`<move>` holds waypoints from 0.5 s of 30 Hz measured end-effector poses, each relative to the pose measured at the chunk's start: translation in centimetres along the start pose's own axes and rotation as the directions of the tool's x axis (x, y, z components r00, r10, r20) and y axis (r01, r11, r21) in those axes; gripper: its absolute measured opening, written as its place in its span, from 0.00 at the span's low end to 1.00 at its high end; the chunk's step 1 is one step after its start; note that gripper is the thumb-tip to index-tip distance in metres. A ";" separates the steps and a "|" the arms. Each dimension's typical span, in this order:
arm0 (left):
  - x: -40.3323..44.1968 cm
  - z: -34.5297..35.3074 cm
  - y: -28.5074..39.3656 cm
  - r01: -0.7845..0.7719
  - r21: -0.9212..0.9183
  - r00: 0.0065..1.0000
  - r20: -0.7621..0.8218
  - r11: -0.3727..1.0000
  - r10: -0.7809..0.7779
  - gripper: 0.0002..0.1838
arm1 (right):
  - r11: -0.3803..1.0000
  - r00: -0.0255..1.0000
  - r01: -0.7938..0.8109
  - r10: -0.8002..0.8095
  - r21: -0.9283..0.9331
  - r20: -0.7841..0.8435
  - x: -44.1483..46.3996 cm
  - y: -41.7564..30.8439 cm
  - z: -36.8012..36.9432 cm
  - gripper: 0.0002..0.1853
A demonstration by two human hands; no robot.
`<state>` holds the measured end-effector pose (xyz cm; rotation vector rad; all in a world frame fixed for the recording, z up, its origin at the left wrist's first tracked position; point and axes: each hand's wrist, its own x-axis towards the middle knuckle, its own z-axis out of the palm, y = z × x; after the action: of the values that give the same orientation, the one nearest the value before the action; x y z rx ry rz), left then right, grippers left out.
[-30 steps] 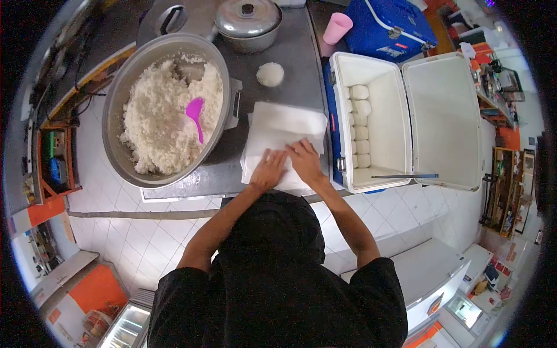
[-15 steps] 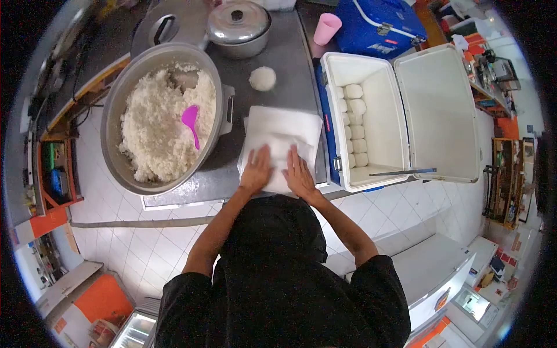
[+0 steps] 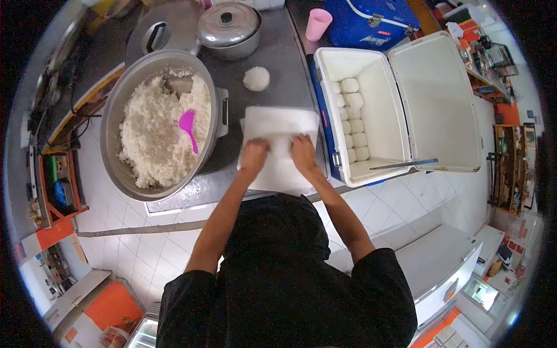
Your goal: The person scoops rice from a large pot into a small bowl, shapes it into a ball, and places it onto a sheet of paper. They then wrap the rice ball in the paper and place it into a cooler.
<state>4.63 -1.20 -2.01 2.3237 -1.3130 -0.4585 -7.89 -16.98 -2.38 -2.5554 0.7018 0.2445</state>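
Observation:
A stack of white paper sheets (image 3: pixel 278 177) lies on the dark counter in front of my body. My left hand (image 3: pixel 255 154) is on the left part of the top sheet, fingers curled in on the paper. On its right part my right hand (image 3: pixel 303 152) grips in the same way, knuckles up. Between them the paper is bunched into a low fold; what may lie under it is hidden. Just beyond the stack stands a small round cup filled with rice (image 3: pixel 256 79). To the left, a large oval pot (image 3: pixel 109 153) holds cooked rice (image 3: pixel 154 133) with a purple rice paddle (image 3: pixel 187 127) on it.
At right an open cooler (image 3: pixel 380 165) contains several white wrapped bundles (image 3: pixel 355 124), its lid (image 3: pixel 438 104) swung outward. Behind are a lidded metal pot (image 3: pixel 231 35), a pink cup (image 3: pixel 318 24) and a blue cooler (image 3: pixel 371 23). A metal lid (image 3: pixel 139 43) lies back left.
My hands have moved forward on the paper, and their fingers have gone from stretched flat to curled in. The view has shifted slightly.

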 end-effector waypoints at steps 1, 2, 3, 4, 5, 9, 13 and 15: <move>-1.4 1.1 -0.6 0.002 0.004 1.000 -0.005 1.000 -0.002 0.16 | 1.000 1.000 0.006 -0.006 0.001 -0.003 -0.9 0.1 0.9 0.22; -2.8 2.6 -1.4 -0.076 -0.044 0.988 -0.137 0.996 0.069 0.18 | 0.991 0.976 0.098 -0.079 0.086 -0.205 -2.5 0.2 2.2 0.24; -3.6 3.4 -1.8 -0.156 -0.084 0.955 -0.266 0.984 0.129 0.21 | 0.967 0.909 0.202 -0.127 0.153 -0.397 -4.1 0.2 3.0 0.26; -3.7 3.0 -1.8 -0.147 -0.084 0.955 -0.270 0.986 0.119 0.21 | 0.966 0.910 0.210 -0.137 0.151 -0.392 -5.1 0.1 3.1 0.26; -4.0 2.4 -1.8 -0.245 -0.106 0.934 -0.292 0.964 0.205 0.21 | 0.958 0.884 0.265 -0.195 0.112 -0.424 -6.0 0.1 3.2 0.26; -3.8 1.5 -3.1 -0.182 -0.204 0.982 -0.092 0.962 0.167 0.20 | 0.911 0.892 0.295 -0.153 0.290 -0.426 -5.3 2.4 3.6 0.17; -0.2 -1.0 -2.8 -0.278 -0.453 0.960 -0.146 0.847 0.237 0.29 | 0.933 0.874 0.360 -0.346 -0.025 -0.342 -2.8 1.9 -1.5 0.07; 2.1 4.1 -5.9 -0.311 -0.304 0.941 -0.228 0.900 0.249 0.32 | 0.915 0.864 0.404 -0.375 0.017 -0.338 -0.8 4.6 0.7 0.08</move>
<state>7.98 -1.17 -8.69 1.8146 -1.3354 -0.3328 -10.97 -19.77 -4.55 -2.6076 0.2789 -0.3489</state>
